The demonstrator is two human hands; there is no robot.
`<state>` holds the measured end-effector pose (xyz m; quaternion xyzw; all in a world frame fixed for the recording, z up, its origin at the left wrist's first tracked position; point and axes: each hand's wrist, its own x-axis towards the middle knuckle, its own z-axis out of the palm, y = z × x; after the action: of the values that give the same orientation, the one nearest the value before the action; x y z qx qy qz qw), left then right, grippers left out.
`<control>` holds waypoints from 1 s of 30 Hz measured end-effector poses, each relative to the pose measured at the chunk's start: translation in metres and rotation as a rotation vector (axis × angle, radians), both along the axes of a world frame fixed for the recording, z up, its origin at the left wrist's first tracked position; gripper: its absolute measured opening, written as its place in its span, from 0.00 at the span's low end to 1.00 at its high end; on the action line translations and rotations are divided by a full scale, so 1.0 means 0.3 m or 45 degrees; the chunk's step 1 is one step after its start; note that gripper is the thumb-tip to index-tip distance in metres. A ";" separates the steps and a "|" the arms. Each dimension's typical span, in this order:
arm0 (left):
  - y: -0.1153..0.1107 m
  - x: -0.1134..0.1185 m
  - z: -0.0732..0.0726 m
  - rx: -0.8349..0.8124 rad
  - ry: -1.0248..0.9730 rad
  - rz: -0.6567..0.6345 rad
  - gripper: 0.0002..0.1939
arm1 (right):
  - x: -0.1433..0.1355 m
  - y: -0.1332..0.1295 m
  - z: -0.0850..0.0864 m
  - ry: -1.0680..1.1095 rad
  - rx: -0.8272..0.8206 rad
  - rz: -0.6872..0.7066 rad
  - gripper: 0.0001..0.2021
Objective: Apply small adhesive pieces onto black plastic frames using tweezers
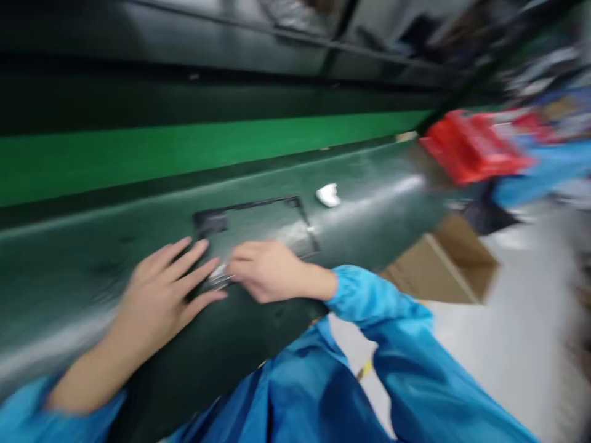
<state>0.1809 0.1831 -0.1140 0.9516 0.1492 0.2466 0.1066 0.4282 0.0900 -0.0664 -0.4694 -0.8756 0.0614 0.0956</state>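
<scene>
A thin black rectangular frame (pixel 249 205) lies on the dark green bench surface, with a dark block at its upper left corner. My left hand (pixel 159 289) rests at the frame's left side, fingers spread, its fingertips beside a small shiny, clear or silvery piece (pixel 218 277). My right hand (pixel 270 271) is closed at the other side of that piece, its fingers pinching the piece's right end over the frame's lower edge. Motion blur hides the piece's exact shape. A small white object (pixel 328 195) lies right of the frame.
Along the back of the green bench (pixel 369 227) runs a bright green strip (pixel 207 144), under a dark shelf. Red bins (pixel 475 147) stand at the far right. An open cardboard box (pixel 431 271) is beside the bench's front edge, at the right.
</scene>
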 end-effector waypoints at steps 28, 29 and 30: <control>0.014 0.018 0.012 -0.099 0.140 0.140 0.28 | 0.013 0.061 -0.046 0.387 -0.132 -0.054 0.07; 0.017 0.015 0.010 -0.115 0.133 0.133 0.27 | 0.014 0.061 -0.046 0.391 -0.136 -0.055 0.07; 0.020 0.013 0.009 -0.127 0.125 0.131 0.27 | 0.014 0.061 -0.047 0.394 -0.137 -0.057 0.07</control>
<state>0.1847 0.1891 -0.1113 0.9471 0.2152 0.1971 0.1337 0.4324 0.1083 -0.0805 -0.4783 -0.8352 0.1775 0.2054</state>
